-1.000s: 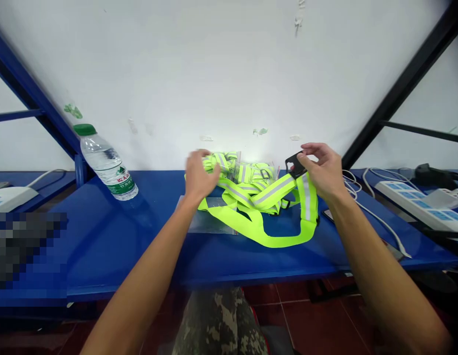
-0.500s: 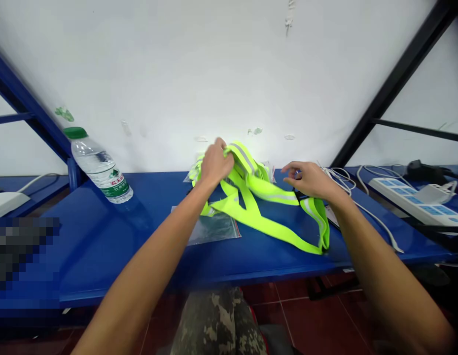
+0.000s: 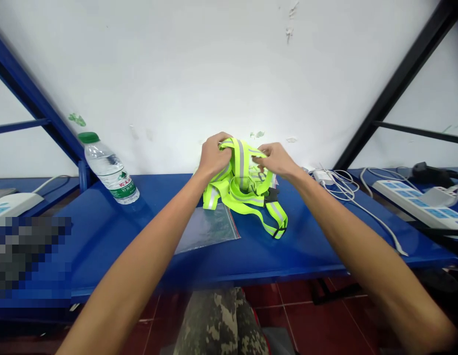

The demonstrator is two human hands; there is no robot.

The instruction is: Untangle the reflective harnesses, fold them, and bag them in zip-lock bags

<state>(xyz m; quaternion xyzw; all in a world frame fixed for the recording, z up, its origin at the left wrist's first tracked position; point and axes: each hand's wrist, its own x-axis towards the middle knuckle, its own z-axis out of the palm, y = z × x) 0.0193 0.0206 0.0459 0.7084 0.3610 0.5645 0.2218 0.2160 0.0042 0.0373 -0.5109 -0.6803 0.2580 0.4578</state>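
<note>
A neon-yellow reflective strap vest [image 3: 240,162] with grey stripes is lifted in a loose bundle over the blue table. My left hand [image 3: 216,157] pinches its upper left part, fingertips partly hidden behind the webbing. At the bundle's upper right, the curled fingers of my right hand [image 3: 275,159] grip a strap. A black buckle [image 3: 271,195] hangs below that hand, and a looped strap end rests on the table. Under the bundle's left side lies a clear zip bag [image 3: 208,229] with a red seal line. More packaged yellow webbing sits behind, mostly covered.
A water bottle [image 3: 112,170] with a green cap stands on the blue table [image 3: 147,217] at the left. To the right are a white charger [image 3: 323,176], its tangled cable and a power strip [image 3: 417,202]. The white wall closes off the back.
My right hand has moved left and up onto the vest. The long strap loop stretched out to the right has been drawn in, and the bundle is gathered higher between both hands.
</note>
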